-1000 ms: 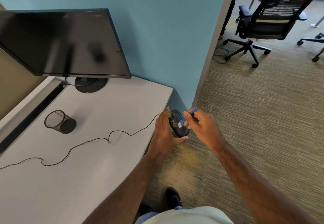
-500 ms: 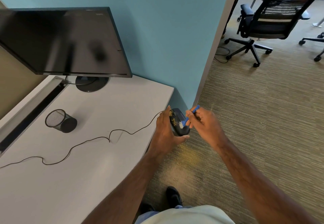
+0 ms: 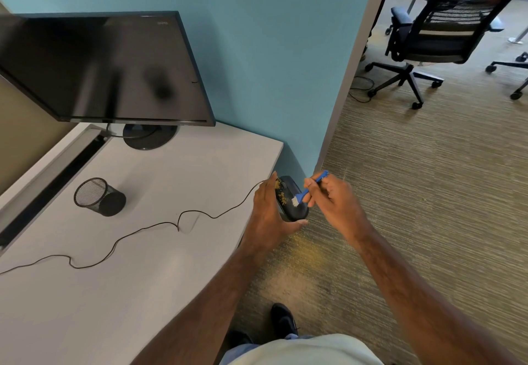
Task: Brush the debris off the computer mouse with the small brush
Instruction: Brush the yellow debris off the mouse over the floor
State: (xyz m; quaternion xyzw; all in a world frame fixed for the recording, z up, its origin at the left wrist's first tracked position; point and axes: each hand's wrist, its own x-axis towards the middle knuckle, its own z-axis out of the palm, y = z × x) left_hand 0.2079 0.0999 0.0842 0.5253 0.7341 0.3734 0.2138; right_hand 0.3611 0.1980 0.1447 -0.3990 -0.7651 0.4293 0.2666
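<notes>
A white desk (image 3: 120, 279) fills the lower left, butted against a teal partition wall (image 3: 271, 64), with striped carpet (image 3: 428, 207) spreading to the right. A dark monitor (image 3: 97, 67) stands at the back of the desk on a round base. Beyond the wall's end, a black office chair (image 3: 437, 36) sits on the carpet, well apart from the desk. A black mesh cup (image 3: 98, 196) lies tipped on its side on the desk surface, and a thin black cable (image 3: 160, 225) snakes across the desk toward the desk's right edge.

The left hand (image 3: 270, 216) holds the black computer mouse (image 3: 291, 203) just past the desk's right edge, above the carpet, fingers curled around its far side and thumb under its near end. Yellowish debris (image 3: 281, 193) speckles the mouse's upper surface, and a patch of similar yellow specks shows on the carpet below. The right hand (image 3: 335, 201) pinches the small blue brush (image 3: 311, 187) by its handle between thumb and fingertips, the handle angled up to the right. The brush's white bristles touch the top of the mouse beside the debris. A dark shoe (image 3: 283, 320) shows on the carpet near the bottom edge
</notes>
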